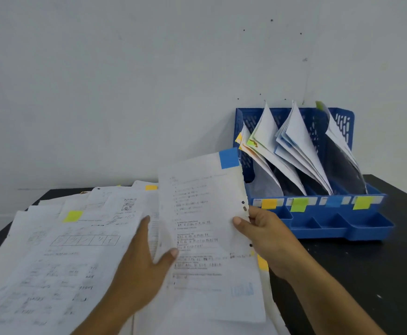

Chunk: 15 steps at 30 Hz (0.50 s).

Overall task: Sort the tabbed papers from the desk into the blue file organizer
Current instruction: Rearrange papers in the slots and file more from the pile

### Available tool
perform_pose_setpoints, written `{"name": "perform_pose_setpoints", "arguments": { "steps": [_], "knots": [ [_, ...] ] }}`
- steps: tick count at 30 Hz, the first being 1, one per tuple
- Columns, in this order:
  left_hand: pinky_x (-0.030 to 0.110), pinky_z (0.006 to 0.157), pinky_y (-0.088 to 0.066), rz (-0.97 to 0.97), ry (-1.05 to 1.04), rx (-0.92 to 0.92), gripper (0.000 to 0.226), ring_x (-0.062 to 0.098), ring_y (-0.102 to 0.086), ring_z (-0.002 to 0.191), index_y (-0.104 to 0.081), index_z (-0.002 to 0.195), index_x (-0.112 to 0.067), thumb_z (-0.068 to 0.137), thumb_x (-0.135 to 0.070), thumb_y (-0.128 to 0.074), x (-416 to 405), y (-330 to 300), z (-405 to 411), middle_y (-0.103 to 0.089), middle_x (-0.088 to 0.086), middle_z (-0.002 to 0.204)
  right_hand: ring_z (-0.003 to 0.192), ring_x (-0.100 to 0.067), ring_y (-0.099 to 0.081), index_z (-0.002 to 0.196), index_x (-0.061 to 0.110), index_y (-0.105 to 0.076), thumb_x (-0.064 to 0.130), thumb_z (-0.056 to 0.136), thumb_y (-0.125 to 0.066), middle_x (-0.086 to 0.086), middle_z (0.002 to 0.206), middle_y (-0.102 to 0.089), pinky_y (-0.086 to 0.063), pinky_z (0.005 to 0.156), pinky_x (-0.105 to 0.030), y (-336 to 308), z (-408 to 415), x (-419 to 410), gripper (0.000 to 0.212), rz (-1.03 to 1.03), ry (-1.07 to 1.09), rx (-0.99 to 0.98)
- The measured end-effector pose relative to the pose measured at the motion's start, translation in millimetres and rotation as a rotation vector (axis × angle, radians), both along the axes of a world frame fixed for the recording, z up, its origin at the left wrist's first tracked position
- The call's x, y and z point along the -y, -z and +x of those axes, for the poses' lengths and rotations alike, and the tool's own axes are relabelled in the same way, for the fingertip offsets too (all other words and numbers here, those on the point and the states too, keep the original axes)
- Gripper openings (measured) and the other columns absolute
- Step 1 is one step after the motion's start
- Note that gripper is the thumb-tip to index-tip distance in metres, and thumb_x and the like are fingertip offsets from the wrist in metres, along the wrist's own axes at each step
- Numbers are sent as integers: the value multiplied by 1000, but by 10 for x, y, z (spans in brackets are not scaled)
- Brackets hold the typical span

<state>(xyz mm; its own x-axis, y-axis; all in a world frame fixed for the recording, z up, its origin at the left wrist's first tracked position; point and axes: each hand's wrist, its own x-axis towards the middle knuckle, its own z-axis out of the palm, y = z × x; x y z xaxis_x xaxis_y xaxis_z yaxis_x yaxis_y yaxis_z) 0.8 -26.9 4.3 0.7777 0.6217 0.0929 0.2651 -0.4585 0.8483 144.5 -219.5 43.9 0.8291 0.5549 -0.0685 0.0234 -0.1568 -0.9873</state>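
Black worktop (pixel 379 274), white wall: right hand (pixel 267 238) pinching blue-tabbed sheet (pixel 209 238) (lifted, fingers clamped on edge); left hand (pixel 137 269) thumbing it, fingers apart; blue file organizer (pixel 342 228) just beside.

Legible text: none with certainty. Held sheet (pixel 205 228), pinched by the right hand (pixel 267 240): printed lines, blurred beyond reading. Spread sheets (pixel 59 250) left of the left hand (pixel 137 269): print and handwriting, one scrawl above that hand's fingertips perhaps "103", not reliably decipherable.

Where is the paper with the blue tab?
The blue-tab paper is mid-frame, pinched at its right edge by the right hand, just left of the organizer.
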Motion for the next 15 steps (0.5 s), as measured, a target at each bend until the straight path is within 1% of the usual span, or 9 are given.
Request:
{"name": "perform_pose_setpoints", "arguments": {
  "steps": [1,2,3,4,5,8,10,13,15],
  "knots": [
    [37,111,-34,-150,-27,28,80,14,-43,132,-21,150,-36,86,-35,-69,-40,-72,35,-40,-14,142,100,-15,-72,116,20,-68,20,101,-56,6,106,-76,-56,92,-40,-30,4,47,20,32,-18,-15],
    [41,106,-41,-309,-40,59,69,17,-54,123,-32,146,-35,87,-33,-69,-83,-129,67,-52,-10,135,103,-18,-71,116,19,-68,20,100,-56,4,109,-76,-53,97,-46,-56,5,94,21,62,-32,-27],
    [44,101,-46,-452,-27,88,53,20,-62,112,-45,138,-30,89,-31,-66,-121,-198,94,-63,-5,126,105,-20,-71,117,18,-68,19,100,-55,2,110,-75,-51,100,-49,-91,8,145,21,92,-39,-39],
    [45,96,-49,-564,10,108,38,22,-68,104,-56,129,-24,92,-29,-63,-149,-251,100,-70,0,117,107,-22,-70,117,17,-68,19,100,-55,0,112,-75,-49,102,-51,-114,10,186,22,116,-49,-55],
    [45,94,-51,-616,58,128,28,24,-70,100,-63,120,-18,94,-26,-59,-154,-315,114,-72,4,111,107,-24,-70,118,15,-68,18,100,-55,-2,113,-75,-49,102,-51,-150,9,239,22,132,-58,-69],
    [43,90,-50,-591,105,181,21,27,-70,97,-69,107,-8,95,-18,-55,-141,-439,170,-74,10,105,104,-25,-71,120,12,-66,17,98,-57,-5,112,-75,-53,97,-49,-287,6,400,25,141,-82,-79],
    [42,89,-50,-553,128,204,20,27,-70,98,-70,106,-7,95,-16,-55,-95,-524,219,-74,9,104,102,-23,-72,120,12,-65,20,96,-60,-4,109,-75,-55,94,-46,-385,17,512,26,118,-64,-38],
    [41,89,-51,-494,177,213,21,27,-70,99,-69,107,-6,94,-15,-56,-11,-651,306,-74,9,104,96,-19,-73,113,19,-69,29,96,-60,1,103,-77,-58,88,-44,-528,44,669,21,43,1,54],
    [41,90,-51,-458,215,221,21,26,-70,99,-69,108,-7,93,-15,-56,47,-732,351,-74,8,104,92,-15,-73,106,23,-73,31,96,-61,5,98,-77,-58,83,-38,-618,62,751,17,-27,64,133]
  ]
}}
